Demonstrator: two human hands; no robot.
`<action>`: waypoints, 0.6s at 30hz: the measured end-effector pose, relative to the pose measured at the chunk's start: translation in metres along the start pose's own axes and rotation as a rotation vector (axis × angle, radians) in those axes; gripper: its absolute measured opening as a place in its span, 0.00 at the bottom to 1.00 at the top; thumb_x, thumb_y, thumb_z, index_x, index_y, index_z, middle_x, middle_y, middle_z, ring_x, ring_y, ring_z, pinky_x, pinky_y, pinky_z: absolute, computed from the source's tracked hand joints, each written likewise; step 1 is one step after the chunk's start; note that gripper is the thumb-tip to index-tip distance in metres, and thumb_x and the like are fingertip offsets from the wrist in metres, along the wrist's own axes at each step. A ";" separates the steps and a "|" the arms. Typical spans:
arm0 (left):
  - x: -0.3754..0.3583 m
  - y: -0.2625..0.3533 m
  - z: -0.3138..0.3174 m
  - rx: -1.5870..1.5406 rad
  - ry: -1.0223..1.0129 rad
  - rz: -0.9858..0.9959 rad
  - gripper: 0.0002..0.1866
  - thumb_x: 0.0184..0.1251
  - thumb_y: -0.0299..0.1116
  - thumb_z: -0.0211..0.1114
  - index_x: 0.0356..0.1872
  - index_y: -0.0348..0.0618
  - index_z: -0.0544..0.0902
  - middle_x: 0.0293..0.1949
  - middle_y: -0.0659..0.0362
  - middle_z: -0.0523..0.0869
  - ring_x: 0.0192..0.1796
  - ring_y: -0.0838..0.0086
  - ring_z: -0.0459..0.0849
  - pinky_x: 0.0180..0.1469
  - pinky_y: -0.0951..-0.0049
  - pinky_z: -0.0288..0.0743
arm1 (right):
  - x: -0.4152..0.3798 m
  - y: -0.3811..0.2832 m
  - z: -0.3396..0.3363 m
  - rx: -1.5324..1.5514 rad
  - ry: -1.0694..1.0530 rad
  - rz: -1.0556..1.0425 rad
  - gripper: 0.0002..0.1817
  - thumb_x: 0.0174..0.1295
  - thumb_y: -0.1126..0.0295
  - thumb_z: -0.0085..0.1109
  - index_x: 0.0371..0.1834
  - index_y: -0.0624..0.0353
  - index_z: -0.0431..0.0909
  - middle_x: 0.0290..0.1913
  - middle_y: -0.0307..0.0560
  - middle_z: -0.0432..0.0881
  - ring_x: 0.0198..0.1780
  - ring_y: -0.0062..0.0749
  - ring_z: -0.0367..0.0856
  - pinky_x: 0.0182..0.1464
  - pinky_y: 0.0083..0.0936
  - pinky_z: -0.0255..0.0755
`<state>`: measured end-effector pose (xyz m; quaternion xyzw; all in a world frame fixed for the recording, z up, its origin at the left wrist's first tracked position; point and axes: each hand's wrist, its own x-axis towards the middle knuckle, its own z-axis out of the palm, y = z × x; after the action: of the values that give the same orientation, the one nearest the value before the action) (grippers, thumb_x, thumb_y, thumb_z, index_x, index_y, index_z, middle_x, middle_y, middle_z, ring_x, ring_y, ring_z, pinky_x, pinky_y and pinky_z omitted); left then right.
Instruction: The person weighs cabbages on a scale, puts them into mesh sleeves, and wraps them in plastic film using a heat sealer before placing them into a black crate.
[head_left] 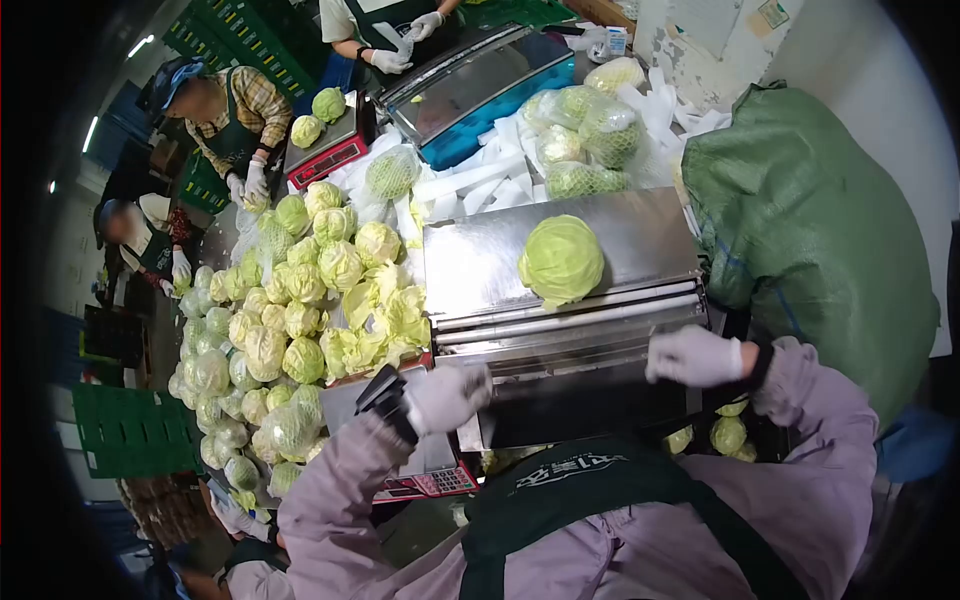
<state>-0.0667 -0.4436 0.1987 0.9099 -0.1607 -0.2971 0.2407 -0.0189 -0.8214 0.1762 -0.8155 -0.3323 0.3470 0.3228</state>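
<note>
A green cabbage point(561, 261) rests on the steel top of a wrapping machine point(640, 225), beyond its metal rollers point(570, 318). On the near left side of the machine is my left hand point(447, 398), white-gloved, slightly smeared, its fingers closed. My right hand point(697, 357), gloved too, is held level over the near right end with its fingers curled in. Between the two hands lies a dark, shiny surface point(590, 405). Clear film may stretch between them, but I cannot make it out. Neither hand touches the cabbage.
Heaped cabbages point(265, 340) and loose leaves point(375, 320) fill the left. A red scale point(440, 483) stands beside my left arm. Netted cabbages point(585, 130) lie behind the machine, and a big green sack point(800, 220) bulges at right. Several people work beyond.
</note>
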 end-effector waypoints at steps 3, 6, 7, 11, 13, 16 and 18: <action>-0.010 0.006 -0.054 -0.678 -0.181 0.306 0.11 0.67 0.37 0.55 0.41 0.40 0.76 0.32 0.56 0.82 0.32 0.67 0.83 0.38 0.69 0.76 | 0.002 -0.073 -0.067 0.226 -0.435 -0.030 0.06 0.67 0.68 0.50 0.39 0.57 0.76 0.34 0.40 0.85 0.38 0.26 0.84 0.40 0.25 0.76; 0.035 -0.003 -0.098 -1.972 0.137 0.735 0.16 0.56 0.23 0.54 0.47 0.34 0.75 0.50 0.50 0.78 0.60 0.65 0.73 0.63 0.67 0.65 | 0.051 -0.049 -0.127 1.052 0.028 -0.566 0.14 0.65 0.73 0.54 0.51 0.67 0.72 0.44 0.49 0.81 0.45 0.32 0.82 0.47 0.25 0.76; 0.059 -0.008 -0.107 -2.001 0.421 0.608 0.26 0.54 0.21 0.51 0.59 0.31 0.70 0.60 0.46 0.74 0.69 0.62 0.64 0.74 0.64 0.52 | 0.078 -0.034 -0.130 1.255 0.473 -0.473 0.27 0.60 0.79 0.53 0.65 0.68 0.62 0.59 0.57 0.73 0.60 0.37 0.74 0.60 0.29 0.70; 0.170 -0.064 -0.066 -0.283 0.553 0.250 0.32 0.52 0.16 0.54 0.63 0.43 0.71 0.61 0.49 0.75 0.65 0.55 0.70 0.66 0.64 0.64 | 0.168 0.084 -0.109 0.031 0.404 -0.204 0.35 0.52 0.89 0.43 0.68 0.58 0.64 0.64 0.59 0.70 0.67 0.44 0.67 0.69 0.32 0.59; 0.203 -0.104 -0.016 0.372 0.390 0.537 0.27 0.54 0.21 0.58 0.59 0.46 0.73 0.58 0.51 0.77 0.61 0.52 0.73 0.63 0.56 0.66 | 0.170 0.103 -0.081 -0.303 0.287 -0.313 0.37 0.49 0.82 0.53 0.68 0.62 0.62 0.60 0.61 0.72 0.63 0.50 0.70 0.66 0.39 0.61; 0.192 -0.070 -0.003 0.223 0.372 0.438 0.29 0.55 0.35 0.67 0.60 0.45 0.72 0.58 0.53 0.76 0.61 0.56 0.73 0.64 0.56 0.64 | 0.159 0.095 -0.055 -0.390 0.248 -0.214 0.45 0.47 0.69 0.66 0.70 0.65 0.55 0.62 0.59 0.70 0.62 0.48 0.71 0.66 0.37 0.60; 0.194 -0.057 0.002 0.083 0.332 0.370 0.30 0.53 0.39 0.69 0.60 0.45 0.73 0.57 0.54 0.77 0.62 0.57 0.72 0.64 0.57 0.64 | 0.157 0.088 -0.042 -0.387 0.260 -0.212 0.48 0.46 0.67 0.70 0.70 0.64 0.54 0.62 0.59 0.70 0.62 0.46 0.71 0.66 0.36 0.61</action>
<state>0.0900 -0.4814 0.0773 0.9105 -0.2946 -0.0877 0.2767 0.1264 -0.7636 0.0768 -0.8605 -0.4318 0.1332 0.2353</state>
